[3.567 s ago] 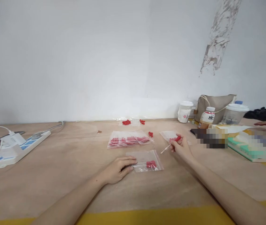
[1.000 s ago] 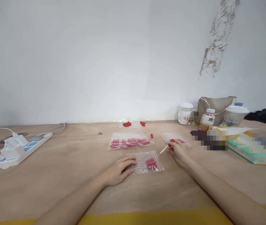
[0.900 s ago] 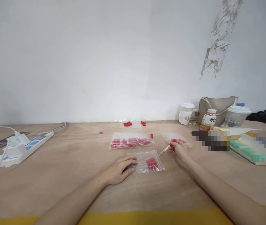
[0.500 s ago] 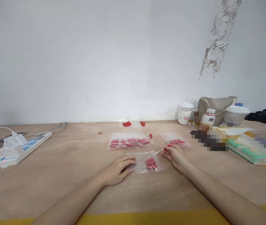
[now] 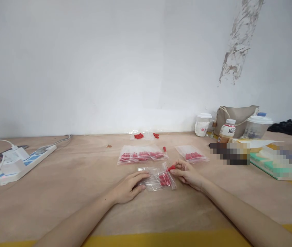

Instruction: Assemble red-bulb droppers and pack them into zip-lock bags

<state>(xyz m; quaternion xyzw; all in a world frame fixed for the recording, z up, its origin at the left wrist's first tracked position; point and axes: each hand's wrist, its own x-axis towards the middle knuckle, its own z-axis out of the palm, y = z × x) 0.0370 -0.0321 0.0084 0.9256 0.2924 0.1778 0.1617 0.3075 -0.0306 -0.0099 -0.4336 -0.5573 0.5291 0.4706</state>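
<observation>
A clear zip bag [image 5: 153, 184] lies before me with several red-bulbed droppers inside. My left hand [image 5: 130, 187] rests on the bag's left end, fingers stretched out, thumb apart. At the bag's right-hand mouth, which is lifted off the table, my right hand [image 5: 188, 174] pinches a dropper by its red bulb [image 5: 171, 168]. Its glass tube points left into the bag and is hard to make out. Just behind lies a loose dropper [image 5: 164, 149]. Filled zip bags of droppers [image 5: 142, 156] lie behind the open bag, and another filled bag [image 5: 192, 156] lies to the right.
Red pieces in clear plastic [image 5: 138, 136] lie by the wall. A power strip [image 5: 30, 164] with chargers sits at left. To the right stand a paper cup [image 5: 203, 125], a bottle [image 5: 227, 130], a grey bag [image 5: 238, 118], a lidded tub [image 5: 258, 127] and a green-edged pack [image 5: 267, 166].
My right hand has moved left, carrying the dropper's tube into the bag, and the bag's right end has risen. My left hand has stayed in place.
</observation>
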